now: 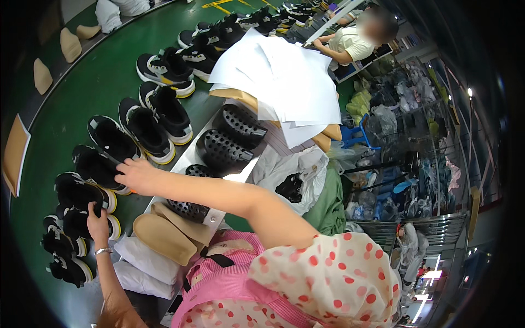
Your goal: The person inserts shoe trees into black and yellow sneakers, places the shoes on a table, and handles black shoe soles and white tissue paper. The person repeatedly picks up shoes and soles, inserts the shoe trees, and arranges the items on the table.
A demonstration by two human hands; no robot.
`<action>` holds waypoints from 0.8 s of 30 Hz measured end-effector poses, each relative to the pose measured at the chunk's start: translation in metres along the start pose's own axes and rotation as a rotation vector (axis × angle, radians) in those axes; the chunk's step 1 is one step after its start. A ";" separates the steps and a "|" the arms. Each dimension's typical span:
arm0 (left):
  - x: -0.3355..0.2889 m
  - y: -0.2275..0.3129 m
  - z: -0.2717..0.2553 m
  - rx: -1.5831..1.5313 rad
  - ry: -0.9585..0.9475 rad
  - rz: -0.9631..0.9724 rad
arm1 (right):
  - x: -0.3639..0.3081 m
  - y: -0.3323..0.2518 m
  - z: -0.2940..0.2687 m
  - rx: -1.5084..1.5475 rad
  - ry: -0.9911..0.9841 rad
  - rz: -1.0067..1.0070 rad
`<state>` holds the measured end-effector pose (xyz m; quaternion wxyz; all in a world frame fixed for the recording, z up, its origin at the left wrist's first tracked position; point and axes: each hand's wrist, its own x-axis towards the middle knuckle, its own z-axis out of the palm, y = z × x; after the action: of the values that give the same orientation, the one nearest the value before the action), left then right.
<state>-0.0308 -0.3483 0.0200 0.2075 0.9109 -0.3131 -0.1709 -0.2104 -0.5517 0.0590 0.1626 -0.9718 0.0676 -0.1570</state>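
Black sneakers with white-and-yellow soles stand in pairs in a long row. My left hand [98, 221], with a metal band at its wrist, grips the heel collar of a sneaker [75, 223] near the row's lower end. Farther up, my right hand [136, 175] reaches across, its fingers closed at the heel of another sneaker [94, 168]; its fingertips are partly hidden at the shoe's opening. Between the two hands stands one more sneaker [82, 191]. Both held shoes rest among the others.
Beside my right forearm lie black perforated shoe-shaped shells [224, 153], beige insoles [164, 238] and white wrapped bundles [145, 258]. White paper sheets [284, 76] are stacked beyond. A plastic bag [295, 175] hangs open at the right. Another person [353, 44] works farther off.
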 end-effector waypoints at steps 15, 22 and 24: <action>-0.023 -0.028 -0.004 0.079 0.078 0.141 | -0.269 0.033 -0.134 -0.164 0.206 0.844; -0.043 -0.041 -0.010 0.163 0.158 0.167 | -0.265 0.052 -0.129 -0.119 0.309 0.796; -0.047 -0.040 -0.012 0.153 0.191 0.192 | -0.264 0.052 -0.134 -0.135 0.239 0.800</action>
<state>-0.0405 -0.2861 0.0190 0.1815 0.9021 -0.3896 -0.0384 -0.5071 -0.5918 0.0868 0.1379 -0.8523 0.4681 -0.1884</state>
